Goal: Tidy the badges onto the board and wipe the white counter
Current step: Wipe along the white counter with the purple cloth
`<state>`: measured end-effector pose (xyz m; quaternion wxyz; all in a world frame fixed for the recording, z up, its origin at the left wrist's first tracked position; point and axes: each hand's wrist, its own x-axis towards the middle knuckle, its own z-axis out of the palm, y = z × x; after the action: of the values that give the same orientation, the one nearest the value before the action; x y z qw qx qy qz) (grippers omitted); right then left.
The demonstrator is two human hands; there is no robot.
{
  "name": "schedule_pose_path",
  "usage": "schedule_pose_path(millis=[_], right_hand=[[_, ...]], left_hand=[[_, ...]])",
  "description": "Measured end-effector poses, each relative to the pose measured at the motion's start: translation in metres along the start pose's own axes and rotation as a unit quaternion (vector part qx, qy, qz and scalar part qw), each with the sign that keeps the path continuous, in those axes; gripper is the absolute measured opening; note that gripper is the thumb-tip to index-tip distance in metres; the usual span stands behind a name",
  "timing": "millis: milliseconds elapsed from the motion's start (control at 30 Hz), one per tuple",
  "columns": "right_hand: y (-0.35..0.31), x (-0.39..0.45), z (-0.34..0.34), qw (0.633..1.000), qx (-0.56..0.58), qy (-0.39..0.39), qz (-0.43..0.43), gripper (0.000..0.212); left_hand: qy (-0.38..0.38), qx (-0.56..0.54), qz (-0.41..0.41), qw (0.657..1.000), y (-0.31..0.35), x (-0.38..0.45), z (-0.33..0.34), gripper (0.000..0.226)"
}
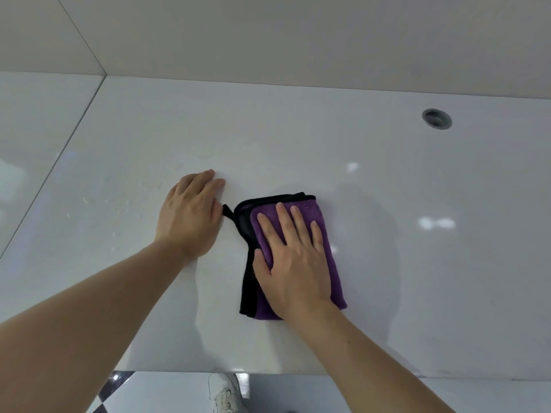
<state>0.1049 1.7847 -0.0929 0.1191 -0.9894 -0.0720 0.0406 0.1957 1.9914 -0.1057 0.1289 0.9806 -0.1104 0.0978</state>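
A folded purple cloth point(329, 254) with black edging lies on the glossy white counter point(417, 263), near the middle. My right hand point(292, 263) presses flat on top of the cloth with its fingers spread and straight. My left hand point(190, 216) rests palm down on the bare counter just left of the cloth, its fingers straight, beside the cloth's small black loop. No badges or board are in view.
A round grey grommet hole point(436, 118) sits in the counter at the back right. A white wall point(298, 34) rises behind the counter. A seam point(74, 138) runs diagonally along the counter's left side. Below the front edge are a tiled floor and a white shoe point(223, 393).
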Motion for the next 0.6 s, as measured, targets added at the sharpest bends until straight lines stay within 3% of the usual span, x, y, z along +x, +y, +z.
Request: schedule_pose_path(millis=[133, 267, 433, 600], right_hand=[[0.041, -0.014, -0.012, 1.0, 0.008, 0.011, 0.014, 0.066], [0.095, -0.025, -0.023, 0.998, 0.013, 0.034, 0.046, 0.064], [0.152, -0.033, -0.033, 0.994, -0.004, 0.043, 0.098, 0.059], [0.148, -0.034, -0.033, 0.99, -0.01, 0.039, 0.138, 0.06]], left_hand=[[0.001, 0.029, -0.006, 1.0, 0.008, -0.004, -0.004, 0.034], [0.019, 0.005, -0.073, 0.997, 0.025, -0.021, -0.007, 0.021], [0.009, -0.012, -0.058, 0.998, 0.029, -0.048, -0.017, 0.032], [-0.031, -0.002, -0.065, 0.997, 0.014, -0.066, -0.031, 0.033]])
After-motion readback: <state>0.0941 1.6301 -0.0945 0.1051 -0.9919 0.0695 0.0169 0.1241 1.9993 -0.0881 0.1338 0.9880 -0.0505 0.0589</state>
